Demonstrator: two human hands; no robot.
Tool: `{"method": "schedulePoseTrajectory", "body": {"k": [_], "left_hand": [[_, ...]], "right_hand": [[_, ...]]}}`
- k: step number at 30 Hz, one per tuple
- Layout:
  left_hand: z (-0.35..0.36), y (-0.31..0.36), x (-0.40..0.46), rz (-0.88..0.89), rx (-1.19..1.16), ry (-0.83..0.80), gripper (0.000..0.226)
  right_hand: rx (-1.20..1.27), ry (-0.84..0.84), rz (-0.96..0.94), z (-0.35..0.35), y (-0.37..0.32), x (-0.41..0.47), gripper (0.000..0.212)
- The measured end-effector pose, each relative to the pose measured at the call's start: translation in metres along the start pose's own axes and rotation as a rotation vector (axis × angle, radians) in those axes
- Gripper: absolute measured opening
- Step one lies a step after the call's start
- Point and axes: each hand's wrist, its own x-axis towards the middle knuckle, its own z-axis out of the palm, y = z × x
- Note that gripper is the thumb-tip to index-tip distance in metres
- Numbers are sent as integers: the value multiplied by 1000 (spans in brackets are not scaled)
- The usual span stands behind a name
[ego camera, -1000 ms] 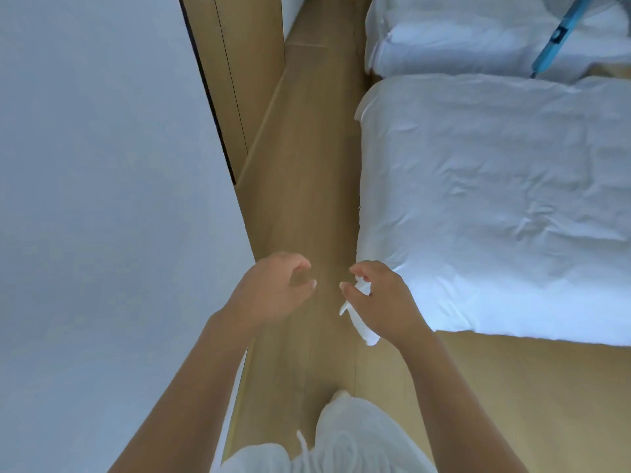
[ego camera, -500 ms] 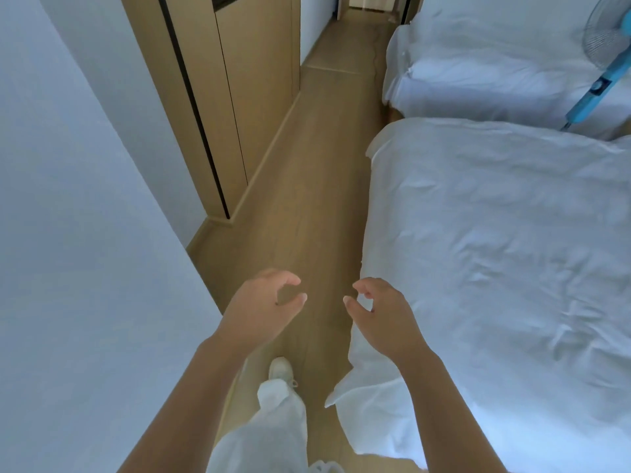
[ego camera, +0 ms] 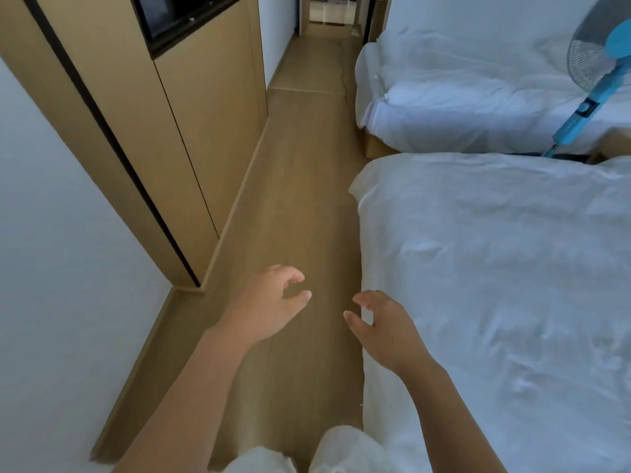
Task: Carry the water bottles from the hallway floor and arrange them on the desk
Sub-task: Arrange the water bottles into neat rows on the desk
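Both hands empty, held out ahead over the wooden floor (ego camera: 297, 186). Left hand (ego camera: 269, 308) loosely curled, grasping nothing; right hand (ego camera: 386, 329) likewise relaxed and free, just beside the edge of the near bed (ego camera: 495, 285). No water bottles in sight, no desk either; presumably further on, toward the doorway (ego camera: 327, 11) at the far end of the passage between the wooden wardrobe (ego camera: 191, 107) and the beds. Second bed (ego camera: 461, 97) beyond, blue standing fan (ego camera: 594, 73) at the right edge. Likely still on the way to fetch. Filled bottles probably weighty for their size, smooth plastic, somewhat slippery, walls yielding if squeezed hard. Best taken round the body near the middle or below the cap, upright, firm but not crushing; two at once only if each hand closes fully round one.
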Motion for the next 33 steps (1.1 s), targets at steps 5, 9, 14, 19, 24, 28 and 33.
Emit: {"method": "schedulePoseTrajectory", "body": {"k": [5, 9, 14, 19, 24, 28, 33], "left_hand": [[-3, -15, 89, -11, 45, -68, 34], [-11, -14, 180, -23, 61, -61, 35], [-23, 8, 307, -43, 69, -18, 35], [-35, 25, 418, -82, -8, 32, 32], [-43, 17, 514, -88, 17, 41, 32], [-57, 4, 595, -72, -1, 53, 31], [-88, -16, 715, -45, -1, 90, 30]], "right_hand": [[15, -7, 26, -6, 5, 94, 39], [11, -15, 8, -17, 11, 183, 34], [-12, -33, -24, -59, 17, 312, 35], [-3, -27, -76, -104, 23, 427, 36], [4, -48, -79, -116, 36, 520, 41], [-16, -27, -91, -120, 37, 602, 40], [-21, 7, -108, -130, 23, 725, 41]]}}
